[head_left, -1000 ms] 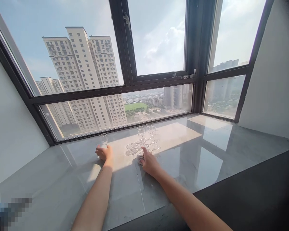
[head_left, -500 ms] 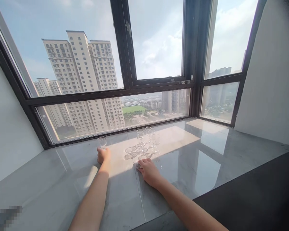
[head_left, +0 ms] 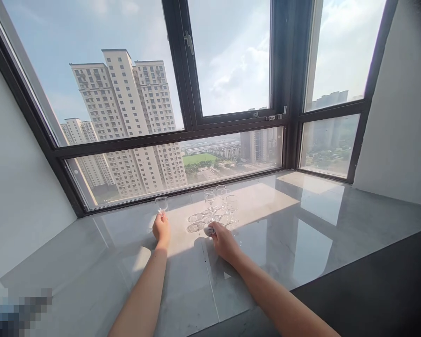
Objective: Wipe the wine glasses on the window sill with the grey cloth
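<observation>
On the sunlit stretch of the windowsill [head_left: 182, 285], the left hand [head_left: 161, 227] is gripping a clear glass [head_left: 162, 204] by its stem, the fingers bunching just below the bowl. The glass is staying upright near the window, with its bowl showing above the hand; its foot is hiding from view, so I cannot tell whether it is touching the sill. To the right, the right hand [head_left: 221, 237] is grasping a small pale cloth [head_left: 208, 231] — or something much like one — which is poking out to the left of the fingers. Just beyond that hand, a group of clear stemmed glasses [head_left: 232, 202] is standing close together, partly overlapping, and casting looping shadows [head_left: 196, 222] to the left across the sill. Both forearms are reaching in from the bottom edge, well apart. Farther out, a dark window frame [head_left: 136, 141] is running behind the glasses, and white walls [head_left: 400, 121] are flanking it. Outside, a tall beige building [head_left: 126, 98] is rising on the left — and a green field [head_left: 200, 158] is lying lower down.
</observation>
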{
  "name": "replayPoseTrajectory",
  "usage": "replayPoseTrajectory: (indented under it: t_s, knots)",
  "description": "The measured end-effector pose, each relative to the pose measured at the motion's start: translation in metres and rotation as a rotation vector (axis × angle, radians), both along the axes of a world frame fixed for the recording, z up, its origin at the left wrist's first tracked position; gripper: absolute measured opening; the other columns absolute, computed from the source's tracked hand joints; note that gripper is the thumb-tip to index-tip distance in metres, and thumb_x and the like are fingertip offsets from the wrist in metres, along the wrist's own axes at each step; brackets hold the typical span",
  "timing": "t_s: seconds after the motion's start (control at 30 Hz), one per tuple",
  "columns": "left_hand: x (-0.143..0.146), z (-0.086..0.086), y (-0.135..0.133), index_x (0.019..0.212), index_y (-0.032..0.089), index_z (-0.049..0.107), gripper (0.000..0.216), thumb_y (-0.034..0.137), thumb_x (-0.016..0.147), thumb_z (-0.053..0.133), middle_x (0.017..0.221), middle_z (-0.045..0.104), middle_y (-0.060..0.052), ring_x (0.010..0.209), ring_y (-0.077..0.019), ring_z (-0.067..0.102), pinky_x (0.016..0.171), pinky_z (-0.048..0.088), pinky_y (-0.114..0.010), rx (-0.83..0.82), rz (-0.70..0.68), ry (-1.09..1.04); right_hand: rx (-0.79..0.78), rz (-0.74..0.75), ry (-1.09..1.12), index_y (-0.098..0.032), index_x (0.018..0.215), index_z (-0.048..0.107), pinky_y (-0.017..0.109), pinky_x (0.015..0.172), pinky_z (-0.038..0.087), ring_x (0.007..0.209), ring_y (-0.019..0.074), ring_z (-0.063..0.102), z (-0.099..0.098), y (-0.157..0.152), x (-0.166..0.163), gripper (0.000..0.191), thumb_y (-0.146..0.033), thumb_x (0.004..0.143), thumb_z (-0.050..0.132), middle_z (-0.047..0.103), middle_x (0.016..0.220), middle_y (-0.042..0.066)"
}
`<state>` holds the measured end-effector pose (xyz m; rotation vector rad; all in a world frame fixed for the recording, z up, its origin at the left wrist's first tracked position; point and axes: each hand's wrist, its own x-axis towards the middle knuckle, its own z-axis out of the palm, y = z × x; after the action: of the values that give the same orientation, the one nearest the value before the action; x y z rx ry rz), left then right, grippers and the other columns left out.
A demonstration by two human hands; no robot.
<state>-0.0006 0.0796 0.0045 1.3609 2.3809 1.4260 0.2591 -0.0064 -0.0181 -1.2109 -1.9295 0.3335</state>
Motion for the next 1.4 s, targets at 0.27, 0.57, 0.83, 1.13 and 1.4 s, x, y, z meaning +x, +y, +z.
replayPoseTrajectory:
  t_s: [0.27,0.57,0.83,1.13,1.4]
  knots:
    - [0.075,0.007,-0.078,0.074,0.02,0.063,0.025,0.031,0.091,0.048,0.071,0.061,-0.003,0.065,-0.0162,0.053,0.059,0.028,-0.027,-0.011,-0.435,0.443,0.164,0.069,0.25,-0.022,0.094,0.051,0.03,0.08,0.043,0.09,0.02,0.057,0.009,0.0,0.0,0.021,-0.008,0.079,0.046,0.061,0.1,0.007]
    - [0.069,0.015,-0.084,0.078,0.023,0.068,0.018,0.021,0.087,0.052,0.079,0.064,-0.007,0.087,-0.0251,0.056,0.076,0.036,-0.034,-0.014,-0.706,0.675,0.198,0.122,0.262,-0.021,0.087,0.056,0.027,0.08,0.044,0.091,0.0193,0.058,0.023,-0.005,0.0,0.024,-0.003,0.078,0.043,0.061,0.097,0.007]
    - [0.053,0.02,-0.083,0.088,0.025,0.077,0.02,0.022,0.079,0.06,0.084,0.071,-0.009,0.096,-0.0266,0.057,0.092,0.042,-0.041,-0.056,-0.906,0.491,0.187,0.022,0.326,-0.02,0.088,0.062,0.03,0.08,0.044,0.088,0.0198,0.059,0.02,0.006,0.006,0.024,-0.006,0.076,0.047,0.065,0.096,0.007]
    - [0.053,0.021,-0.081,0.081,0.02,0.072,0.028,0.037,0.088,0.051,0.089,0.072,-0.006,0.089,-0.0206,0.061,0.084,0.047,-0.032,0.078,-0.909,0.223,-0.116,0.023,0.725,-0.018,0.08,0.069,0.027,0.055,0.038,0.057,0.0149,0.049,0.026,0.013,0.013,0.023,-0.038,0.07,0.07,0.058,0.06,0.0]
    - [0.059,0.007,-0.075,0.06,0.02,0.052,0.036,0.037,0.092,0.044,0.053,0.047,0.003,0.055,-0.0129,0.044,0.058,0.03,-0.026,-0.009,-0.729,0.331,-0.062,0.114,0.659,-0.019,0.08,0.068,0.027,0.061,0.041,0.064,0.015,0.053,0.025,0.005,0.003,0.013,-0.028,0.07,0.066,0.064,0.07,0.001]
